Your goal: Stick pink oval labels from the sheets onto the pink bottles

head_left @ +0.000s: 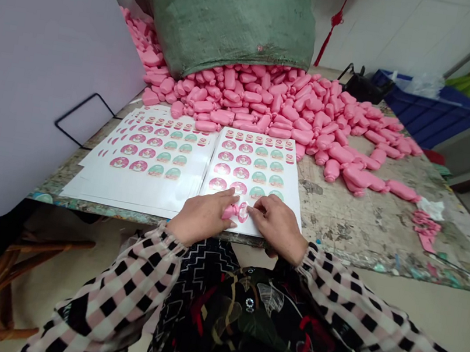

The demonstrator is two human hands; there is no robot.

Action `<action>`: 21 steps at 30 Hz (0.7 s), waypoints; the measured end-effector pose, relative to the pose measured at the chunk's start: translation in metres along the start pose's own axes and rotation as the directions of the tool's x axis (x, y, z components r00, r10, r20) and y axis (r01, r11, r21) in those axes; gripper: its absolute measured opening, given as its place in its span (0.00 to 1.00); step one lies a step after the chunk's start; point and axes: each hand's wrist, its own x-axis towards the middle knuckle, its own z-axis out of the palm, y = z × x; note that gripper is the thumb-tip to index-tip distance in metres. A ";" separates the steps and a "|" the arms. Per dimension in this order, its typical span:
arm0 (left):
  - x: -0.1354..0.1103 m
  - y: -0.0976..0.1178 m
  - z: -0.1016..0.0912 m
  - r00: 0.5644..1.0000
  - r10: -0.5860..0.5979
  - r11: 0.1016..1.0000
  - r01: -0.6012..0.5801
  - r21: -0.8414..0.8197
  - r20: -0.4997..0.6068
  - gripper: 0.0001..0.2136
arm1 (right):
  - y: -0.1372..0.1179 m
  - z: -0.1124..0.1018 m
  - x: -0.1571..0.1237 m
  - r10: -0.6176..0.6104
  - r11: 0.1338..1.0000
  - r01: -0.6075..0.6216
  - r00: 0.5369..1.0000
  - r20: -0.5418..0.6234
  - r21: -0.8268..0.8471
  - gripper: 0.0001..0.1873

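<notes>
My left hand [203, 216] is closed around a small pink plastic bottle [229, 212], which lies on its side over the near edge of a sticker sheet [293, 199]. A pink oval sticker [243, 212] with a pale middle is at the bottle's right end. The thumb and index finger of my right hand [277, 224] are pinched together at the sticker's right edge. Whether the sticker fully touches the bottle I cannot tell. Rows of pink and green round-topped stickers show on the sheet beyond my fingers.
More sticker sheets [127, 186] lie fanned out at the left. Behind them a heap of pink bottles [288, 113] spills from a green sack [236, 17]. Pink scraps [425, 228] lie at the right, a blue crate [430, 114] stands beyond, and a black wire bracket [79, 109] is at the left.
</notes>
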 end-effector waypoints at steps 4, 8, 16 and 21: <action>0.002 -0.001 -0.001 1.000 0.007 0.999 -0.006 -0.036 0.022 0.28 | -0.006 0.003 0.001 0.131 0.991 -0.130 0.991 -0.040 0.030 0.11; 0.003 -0.002 0.000 1.000 0.019 0.996 -0.018 -0.083 0.008 0.28 | -0.011 0.003 0.000 0.209 0.973 -0.200 0.975 -0.079 0.115 0.12; 0.001 -0.001 -0.002 1.000 0.017 0.995 -0.018 -0.099 -0.009 0.28 | -0.009 0.009 -0.016 0.182 0.936 -0.113 0.966 -0.183 0.334 0.15; -0.006 0.000 -0.001 0.999 0.028 0.994 -0.032 -0.102 -0.037 0.27 | -0.003 0.018 -0.019 0.244 0.856 -0.086 0.936 -0.252 0.510 0.15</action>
